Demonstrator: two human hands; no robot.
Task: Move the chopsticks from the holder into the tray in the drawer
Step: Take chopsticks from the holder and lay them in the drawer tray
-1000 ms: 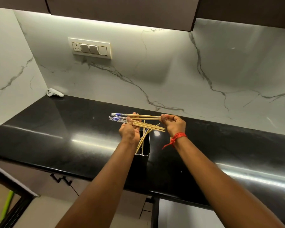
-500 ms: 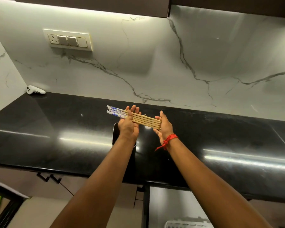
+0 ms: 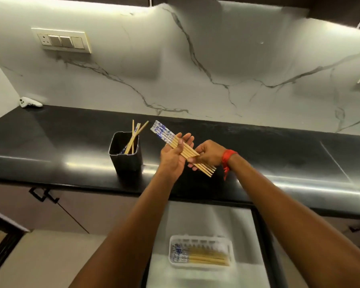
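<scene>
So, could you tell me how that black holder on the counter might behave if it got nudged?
The black holder looks tall and narrow, so it may tip rather than slide. The few chopsticks left inside lean toward one corner, which probably adds little weight. The glossy countertop suggests it could also skid easily.

No readable text, label, brand or number anywhere here; the blue pattern on the chopsticks [image 3: 162,132] is only decoration, and the wall switch plate [image 3: 61,40] carries no lettering.
</scene>
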